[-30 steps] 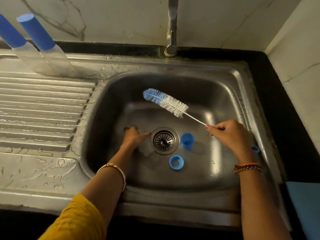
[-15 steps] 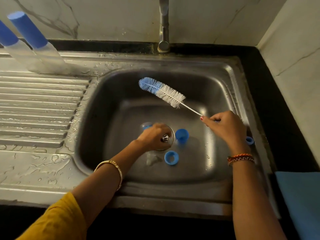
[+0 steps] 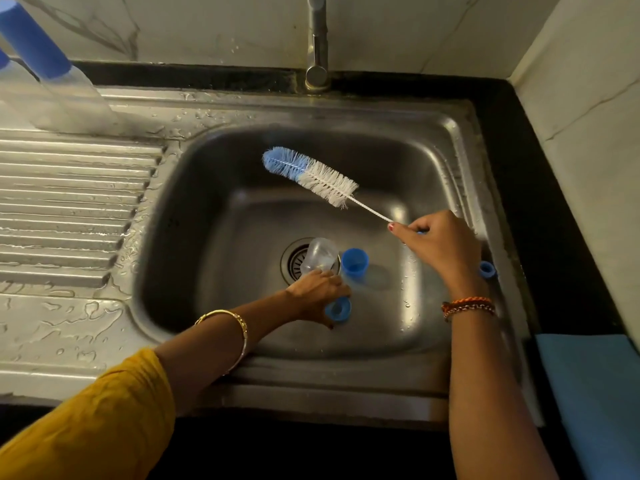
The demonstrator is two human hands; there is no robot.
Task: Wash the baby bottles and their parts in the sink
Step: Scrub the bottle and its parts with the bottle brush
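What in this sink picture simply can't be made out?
- Head view: the left hand covers the lower end of the clear bottle.
- The right hand hides the bottle brush handle.
- The faucet spout is cut off by the top edge.
- The capped bottles at left are cropped and blurred.

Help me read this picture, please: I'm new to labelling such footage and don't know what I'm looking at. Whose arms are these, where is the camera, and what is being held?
No machine here: a person wears a camera on the head, looking down at their own arms over a steel sink. The left hand holds a clear baby bottle above the drain. The right hand pinches the wire handle of a blue and white bottle brush, raised over the basin. On the sink floor lie a blue cap and a blue ring; another blue ring sits at the right wall. Two blue-topped bottles stand by the drainboard.
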